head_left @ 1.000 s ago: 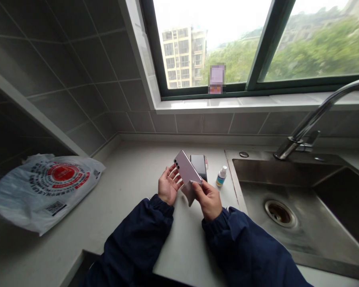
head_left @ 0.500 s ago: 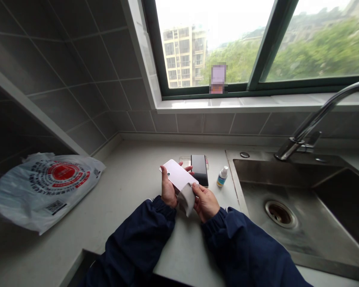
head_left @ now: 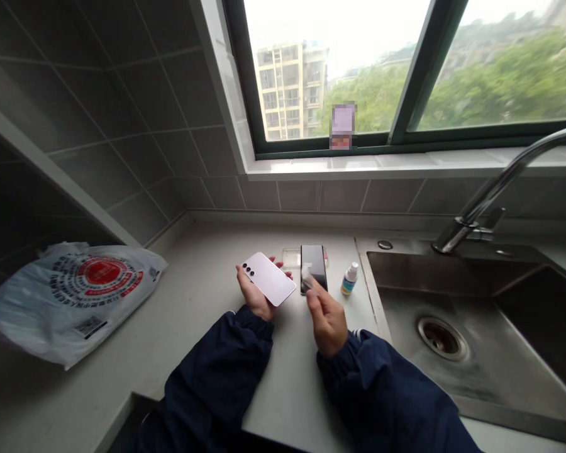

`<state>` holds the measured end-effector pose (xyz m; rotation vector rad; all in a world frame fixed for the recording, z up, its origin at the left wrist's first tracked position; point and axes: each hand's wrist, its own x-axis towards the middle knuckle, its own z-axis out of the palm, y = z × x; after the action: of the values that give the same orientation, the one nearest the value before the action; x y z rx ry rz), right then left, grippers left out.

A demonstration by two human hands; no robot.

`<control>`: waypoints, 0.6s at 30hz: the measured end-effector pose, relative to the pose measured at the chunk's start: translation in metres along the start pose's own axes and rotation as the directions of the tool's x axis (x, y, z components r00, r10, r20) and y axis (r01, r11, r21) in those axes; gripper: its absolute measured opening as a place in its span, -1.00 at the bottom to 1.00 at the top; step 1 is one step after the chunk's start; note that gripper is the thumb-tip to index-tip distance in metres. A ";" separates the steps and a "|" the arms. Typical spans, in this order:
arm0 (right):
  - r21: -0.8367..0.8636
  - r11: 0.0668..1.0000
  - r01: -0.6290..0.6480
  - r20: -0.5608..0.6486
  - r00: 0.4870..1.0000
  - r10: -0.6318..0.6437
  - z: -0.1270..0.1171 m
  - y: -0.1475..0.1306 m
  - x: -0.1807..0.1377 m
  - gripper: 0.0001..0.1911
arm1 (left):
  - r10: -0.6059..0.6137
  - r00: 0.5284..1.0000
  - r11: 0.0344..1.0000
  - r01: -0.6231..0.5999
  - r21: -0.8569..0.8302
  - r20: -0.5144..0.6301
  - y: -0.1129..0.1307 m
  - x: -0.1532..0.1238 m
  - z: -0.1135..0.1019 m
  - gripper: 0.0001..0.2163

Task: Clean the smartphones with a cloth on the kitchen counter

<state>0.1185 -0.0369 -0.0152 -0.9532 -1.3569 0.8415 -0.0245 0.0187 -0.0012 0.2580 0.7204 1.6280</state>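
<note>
Near the middle, your left hand (head_left: 257, 301) cups a flat, shiny pink smartphone (head_left: 267, 279). Your right hand (head_left: 330, 319) pinches pale cloth (head_left: 306, 274).

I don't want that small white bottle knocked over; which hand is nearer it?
Right. The right hand is left of the white bottle and closer to the camera, not touching it; the left hand, holding the pale phone, is farther left.

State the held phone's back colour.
The phone's back is pale pinkish lilac, clearest in the head view.
</note>
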 end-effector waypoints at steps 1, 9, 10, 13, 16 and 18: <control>-0.096 0.983 0.159 0.136 0.980 -0.145 0.001 -0.001 -0.004 -0.54 | 0.000 1.000 1.000 0.000 0.002 -0.008 0.000 -0.001 0.001 -0.29; -0.475 0.651 0.592 0.663 0.728 -0.178 0.012 0.004 -0.021 -0.32 | -0.093 0.995 0.989 0.089 0.119 0.029 0.002 -0.006 0.006 -0.27; -0.491 0.641 0.590 0.663 0.730 -0.164 0.012 0.004 -0.021 -0.30 | -0.107 0.993 0.985 0.100 0.139 0.048 0.001 -0.007 0.006 -0.27; -0.519 0.636 0.571 0.648 0.748 -0.143 0.011 0.006 -0.019 -0.23 | -0.135 0.987 0.976 0.117 0.181 0.087 -0.005 -0.011 0.006 -0.27; -0.530 0.632 0.566 0.631 0.761 -0.152 0.010 0.010 -0.018 -0.16 | -0.177 0.975 0.971 0.150 0.184 0.136 -0.011 -0.017 0.007 -0.28; -0.530 0.629 0.569 0.616 0.768 -0.176 0.009 0.012 -0.018 -0.11 | -0.227 0.956 0.966 0.196 0.170 0.186 -0.014 -0.021 0.008 -0.29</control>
<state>0.1089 -0.0480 -0.0338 -0.9510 -2.3676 0.1987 -0.0044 0.0013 0.0017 0.4347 0.6885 1.3232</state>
